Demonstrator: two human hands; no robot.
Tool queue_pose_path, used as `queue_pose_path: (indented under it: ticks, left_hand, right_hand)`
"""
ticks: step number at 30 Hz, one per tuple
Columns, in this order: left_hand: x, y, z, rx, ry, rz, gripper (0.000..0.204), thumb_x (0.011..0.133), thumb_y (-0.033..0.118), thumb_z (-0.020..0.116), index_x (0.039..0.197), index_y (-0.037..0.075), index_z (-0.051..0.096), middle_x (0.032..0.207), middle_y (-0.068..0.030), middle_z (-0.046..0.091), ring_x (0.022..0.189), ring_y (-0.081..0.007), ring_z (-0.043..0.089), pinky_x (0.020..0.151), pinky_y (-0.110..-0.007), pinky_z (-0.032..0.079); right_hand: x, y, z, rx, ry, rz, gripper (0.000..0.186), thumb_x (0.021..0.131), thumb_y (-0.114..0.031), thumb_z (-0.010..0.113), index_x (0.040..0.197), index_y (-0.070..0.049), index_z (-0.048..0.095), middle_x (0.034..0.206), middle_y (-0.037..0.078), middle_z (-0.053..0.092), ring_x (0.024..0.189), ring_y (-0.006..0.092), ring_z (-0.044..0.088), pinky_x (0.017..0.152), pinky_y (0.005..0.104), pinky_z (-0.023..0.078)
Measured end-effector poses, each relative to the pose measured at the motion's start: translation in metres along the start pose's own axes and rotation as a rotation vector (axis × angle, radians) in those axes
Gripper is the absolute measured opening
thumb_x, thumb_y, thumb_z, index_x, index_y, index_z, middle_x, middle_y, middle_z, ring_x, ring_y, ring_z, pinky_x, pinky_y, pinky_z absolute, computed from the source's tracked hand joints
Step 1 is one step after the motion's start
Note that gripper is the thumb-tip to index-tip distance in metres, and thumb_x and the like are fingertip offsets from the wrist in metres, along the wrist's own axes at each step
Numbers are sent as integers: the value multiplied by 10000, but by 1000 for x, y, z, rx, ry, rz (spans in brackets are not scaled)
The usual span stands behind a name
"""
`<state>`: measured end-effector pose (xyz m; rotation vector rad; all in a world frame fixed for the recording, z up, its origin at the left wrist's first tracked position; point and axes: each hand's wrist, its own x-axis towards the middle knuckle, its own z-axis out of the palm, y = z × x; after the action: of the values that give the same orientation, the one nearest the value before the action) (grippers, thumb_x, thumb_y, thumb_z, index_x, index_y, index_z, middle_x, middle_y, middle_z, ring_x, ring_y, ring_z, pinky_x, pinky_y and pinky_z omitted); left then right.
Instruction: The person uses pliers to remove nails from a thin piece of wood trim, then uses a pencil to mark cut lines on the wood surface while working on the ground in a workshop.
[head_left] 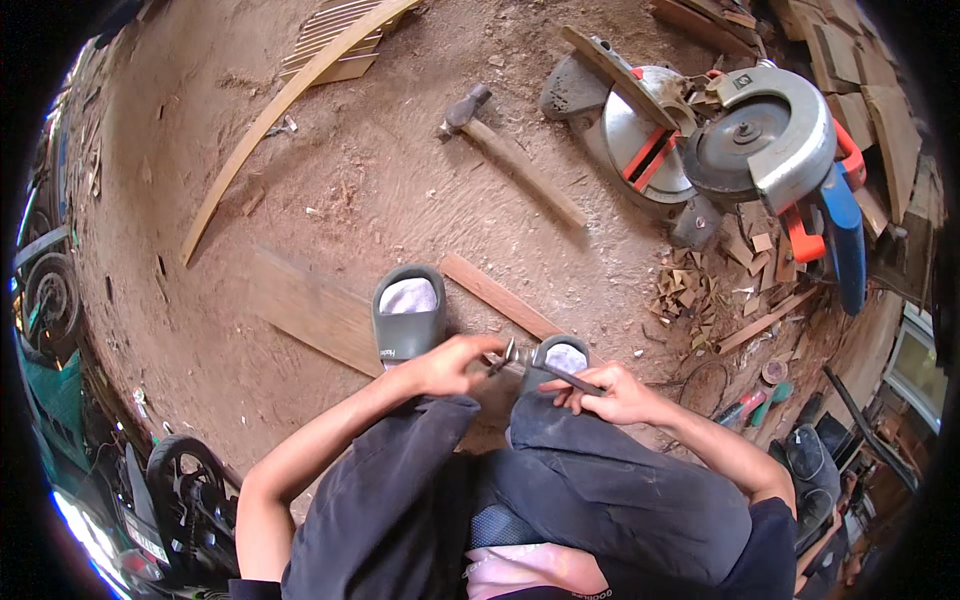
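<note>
Above my knees, my left hand (455, 366) is closed with its fingertips round a small shiny metal piece (511, 352), whose exact kind I cannot make out. My right hand (610, 394) grips a narrow, dark, flat bar (572, 379), and the bar's far end points toward the metal piece. Whether the two touch is too small to tell. Below the hands are my grey slide sandals: the left sandal (410, 325) is on the ground, and the right sandal (532, 381) is partly hidden by my right hand and the bar.
A hammer (525, 170) lies ahead on the dirt floor. At the far right stands a mitre saw (745, 135) with a bare round blade, beside wood scraps (690, 290). Boards (330, 310) and a reddish strip (500, 295) lie by my feet. A motorcycle wheel (185, 485) is at left.
</note>
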<state>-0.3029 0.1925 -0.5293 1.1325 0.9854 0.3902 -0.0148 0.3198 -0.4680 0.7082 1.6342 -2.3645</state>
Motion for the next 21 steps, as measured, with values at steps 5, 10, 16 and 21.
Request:
queue_pose_path:
  ticks: [5,10,16,21]
  left_hand:
    - [-7,0,17,-353,95,-107,345,1043,242,511,1287,0,496,1248,-156,613,1155,-219,576,1002,-362,439]
    - [-16,10,12,-538,-2,-229,302,1099,268,349,1153,23,515,932,-96,719,922,-139,631,866,-320,489]
    - [-22,13,7,-569,34,-277,324,1099,288,327,1136,0,470,827,-123,734,792,-183,692,774,-324,537]
    - [-23,-7,16,-704,79,-318,305,1097,287,339,1026,12,449,768,-156,713,721,-216,704,701,-323,558]
  right_hand:
    - [41,-9,4,405,5,385,212,876,45,428,762,61,607,1051,197,717,538,124,640,465,252,522]
    - [63,2,18,535,93,560,178,955,-37,429,893,40,577,863,144,662,397,88,495,318,240,368]
    - [82,-3,33,622,148,622,156,977,-90,461,925,15,564,763,89,591,376,77,423,320,249,325]
    - [93,-6,35,767,154,699,140,945,-92,493,929,22,572,766,98,590,403,87,443,327,265,335]
